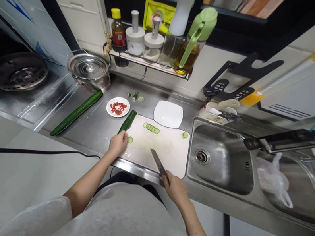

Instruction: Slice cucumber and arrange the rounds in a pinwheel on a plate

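A white cutting board point(166, 152) lies on the steel counter in front of me. My left hand point(118, 143) is closed round the near end of a cucumber point(128, 121) that lies across the board's left edge, its cut face showing. My right hand point(174, 187) grips the handle of a knife point(158, 161), whose blade points up-left over the board's front part, off the cucumber. A row of cucumber slices point(151, 128) lies at the board's far side, and one more slice point(185, 135) sits near its right corner.
A whole cucumber point(76, 113) lies on the counter to the left. A small plate of red chilli pieces point(118, 107) and an empty white square plate point(168, 114) stand behind the board. A lidded pot point(89, 69) is at back left, a sink point(219, 160) at right.
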`<control>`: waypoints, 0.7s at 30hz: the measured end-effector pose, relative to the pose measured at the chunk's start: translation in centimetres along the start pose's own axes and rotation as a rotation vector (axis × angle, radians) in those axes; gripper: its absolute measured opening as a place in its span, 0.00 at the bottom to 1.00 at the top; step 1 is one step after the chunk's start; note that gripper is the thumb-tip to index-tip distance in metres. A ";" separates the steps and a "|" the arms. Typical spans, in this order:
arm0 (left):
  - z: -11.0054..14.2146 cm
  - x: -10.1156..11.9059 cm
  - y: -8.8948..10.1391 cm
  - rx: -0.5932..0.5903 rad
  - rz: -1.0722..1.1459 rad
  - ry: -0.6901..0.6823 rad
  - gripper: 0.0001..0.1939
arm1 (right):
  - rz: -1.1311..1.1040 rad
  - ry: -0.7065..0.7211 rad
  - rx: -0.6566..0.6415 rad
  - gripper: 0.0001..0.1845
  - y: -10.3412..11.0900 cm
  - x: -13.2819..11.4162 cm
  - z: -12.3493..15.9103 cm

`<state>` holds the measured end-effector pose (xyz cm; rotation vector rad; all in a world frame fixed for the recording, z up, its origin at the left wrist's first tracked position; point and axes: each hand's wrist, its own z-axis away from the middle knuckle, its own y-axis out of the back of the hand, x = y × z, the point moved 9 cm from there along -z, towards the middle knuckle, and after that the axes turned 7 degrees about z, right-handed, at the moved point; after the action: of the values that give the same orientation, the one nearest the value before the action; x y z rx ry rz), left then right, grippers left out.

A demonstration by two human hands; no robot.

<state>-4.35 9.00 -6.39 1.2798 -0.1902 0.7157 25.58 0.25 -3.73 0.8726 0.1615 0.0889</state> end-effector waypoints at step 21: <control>-0.9 7.9 -2.8 0.024 0.096 -0.259 0.12 | -0.030 -0.090 0.006 0.18 0.7 1.3 0.2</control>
<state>3.15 12.52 -4.93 1.3922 -0.4571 0.6335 26.89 0.79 -3.21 0.8780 0.0904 0.0212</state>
